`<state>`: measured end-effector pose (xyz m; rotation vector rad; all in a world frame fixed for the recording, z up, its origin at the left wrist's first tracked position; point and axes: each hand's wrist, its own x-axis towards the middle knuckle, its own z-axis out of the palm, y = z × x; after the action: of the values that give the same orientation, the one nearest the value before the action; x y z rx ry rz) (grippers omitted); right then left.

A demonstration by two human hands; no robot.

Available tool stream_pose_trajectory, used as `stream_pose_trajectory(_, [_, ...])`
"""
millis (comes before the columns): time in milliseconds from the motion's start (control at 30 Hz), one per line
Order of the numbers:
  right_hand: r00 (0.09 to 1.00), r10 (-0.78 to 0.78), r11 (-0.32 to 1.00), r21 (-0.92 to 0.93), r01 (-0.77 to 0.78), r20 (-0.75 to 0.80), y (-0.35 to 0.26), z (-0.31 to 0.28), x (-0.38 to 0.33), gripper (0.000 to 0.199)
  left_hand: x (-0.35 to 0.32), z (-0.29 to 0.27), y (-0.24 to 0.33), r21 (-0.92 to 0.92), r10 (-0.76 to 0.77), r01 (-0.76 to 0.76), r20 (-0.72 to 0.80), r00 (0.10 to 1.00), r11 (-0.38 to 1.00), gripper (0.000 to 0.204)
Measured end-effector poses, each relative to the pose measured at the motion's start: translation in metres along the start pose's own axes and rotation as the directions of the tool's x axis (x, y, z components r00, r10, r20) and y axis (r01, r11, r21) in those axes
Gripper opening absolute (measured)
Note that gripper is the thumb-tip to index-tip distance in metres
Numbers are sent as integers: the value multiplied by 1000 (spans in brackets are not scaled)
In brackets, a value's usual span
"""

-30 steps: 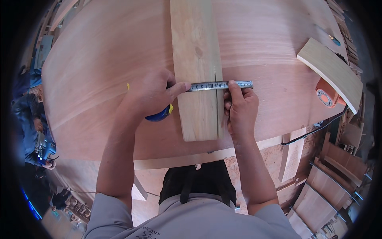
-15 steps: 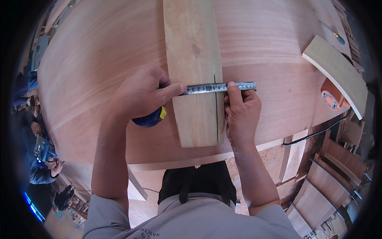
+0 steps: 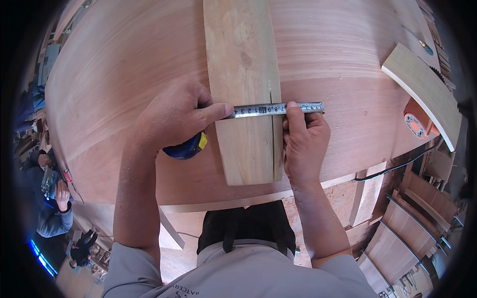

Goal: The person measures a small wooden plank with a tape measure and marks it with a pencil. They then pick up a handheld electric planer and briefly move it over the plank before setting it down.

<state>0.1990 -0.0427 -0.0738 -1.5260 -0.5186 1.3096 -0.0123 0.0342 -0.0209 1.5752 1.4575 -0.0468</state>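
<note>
A long pale plank (image 3: 243, 59) lies lengthwise on the workbench, with a dark lengthwise gap near its right edge. Across it stretches the metal blade of a tape measure (image 3: 253, 110). My left hand (image 3: 181, 111) is closed at the plank's left edge, its thumb pressing on the blade. The tape's blue case with a yellow button (image 3: 202, 141) shows below that hand, mostly hidden by it. Just past the plank's right edge, my right hand (image 3: 305, 134) pinches the blade near its free end, thumb on top and fingers curled below.
The wide wooden bench top (image 3: 119, 94) surrounds the plank. To the right are a curved board (image 3: 422, 89), an orange power tool (image 3: 416, 121) with a black cord, and a screwdriver (image 3: 425, 47). Clamped panels (image 3: 397, 243) stand lower right. At far left a co-worker's hand (image 3: 62, 195) is beside a tool.
My right hand and the tape's free end have shifted slightly right. The plank's right edge also sits a little farther right. At far left the co-worker's hand and arm have moved.
</note>
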Motion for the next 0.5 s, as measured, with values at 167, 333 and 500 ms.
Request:
stream_pose_trajectory(167, [1000, 5, 1000, -26, -6, -16, -1, 1, 0, 27, -1, -1, 2, 16, -19, 19, 3, 1000, 1000, 41])
stream_pose_trajectory(333, [1000, 9, 999, -32, -9, -20, -1, 1, -1, 27, 0, 0, -1, 9, 6, -6, -6, 1000, 1000, 42])
stream_pose_trajectory(500, [1000, 6, 1000, -30, -6, -21, -1, 1, -1, 28, 1, 1, -3, 24, 22, -22, -17, 1000, 999, 43])
